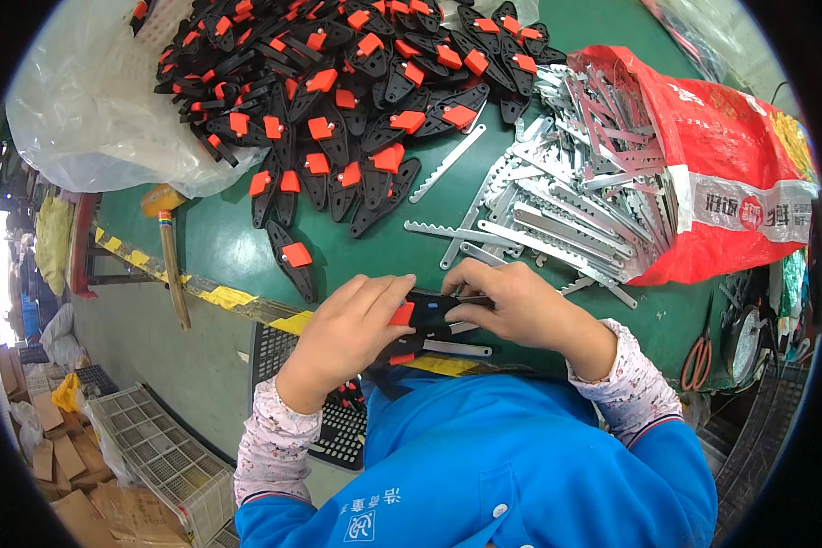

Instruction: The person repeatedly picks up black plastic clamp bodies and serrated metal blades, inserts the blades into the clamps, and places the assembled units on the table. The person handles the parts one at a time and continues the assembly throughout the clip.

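Note:
My left hand (345, 331) is closed around one end of a black plastic piece with a red tab (424, 313), at the table's near edge. My right hand (519, 306) pinches at the other end of that piece, where a bit of grey metal strip shows between thumb and fingers. Just below, a toothed metal strip (458, 349) lies beside another dark part with a red tab (402, 358), mostly hidden by my left hand. One more black piece with a red tab (292, 258) rests on the table to the left, apart from the heap.
Black pieces with red tabs (338, 119) form a large heap at the back. Toothed metal strips (566, 210) spill from a red sack (731, 173) on the right. A mallet (169, 247) lies at the left edge; scissors (697, 361) are at the right. A plastic crate (160, 447) stands below left.

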A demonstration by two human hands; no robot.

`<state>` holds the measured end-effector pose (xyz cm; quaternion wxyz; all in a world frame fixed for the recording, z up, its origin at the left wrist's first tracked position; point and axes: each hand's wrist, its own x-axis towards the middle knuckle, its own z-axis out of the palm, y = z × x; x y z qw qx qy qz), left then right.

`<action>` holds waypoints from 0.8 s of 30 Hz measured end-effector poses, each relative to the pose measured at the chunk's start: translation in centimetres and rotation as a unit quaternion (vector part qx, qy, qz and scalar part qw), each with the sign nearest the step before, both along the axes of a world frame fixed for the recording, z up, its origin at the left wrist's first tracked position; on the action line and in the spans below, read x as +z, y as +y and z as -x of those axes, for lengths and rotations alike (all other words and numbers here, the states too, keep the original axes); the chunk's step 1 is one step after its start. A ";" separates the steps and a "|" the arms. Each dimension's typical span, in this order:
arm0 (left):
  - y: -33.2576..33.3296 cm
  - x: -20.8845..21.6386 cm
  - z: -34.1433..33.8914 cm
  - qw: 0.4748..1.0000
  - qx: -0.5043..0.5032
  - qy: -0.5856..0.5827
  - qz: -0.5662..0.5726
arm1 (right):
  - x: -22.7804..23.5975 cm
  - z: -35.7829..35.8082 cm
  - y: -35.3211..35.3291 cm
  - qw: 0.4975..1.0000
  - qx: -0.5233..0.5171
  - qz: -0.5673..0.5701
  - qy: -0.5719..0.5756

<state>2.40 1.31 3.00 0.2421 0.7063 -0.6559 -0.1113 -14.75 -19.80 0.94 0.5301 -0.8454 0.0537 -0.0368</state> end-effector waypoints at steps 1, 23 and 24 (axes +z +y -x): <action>-0.1 -0.1 0.0 1.000 0.001 0.005 -0.006 | -0.1 -0.2 0.2 1.000 0.000 -0.004 0.002; 2.7 -4.4 -6.3 0.866 0.454 -0.156 -0.143 | -3.1 -2.8 0.2 0.965 -0.097 0.210 -0.121; 2.7 -4.3 -6.1 0.888 0.419 -0.144 -0.121 | -3.0 -2.6 0.5 0.973 -0.103 0.172 -0.118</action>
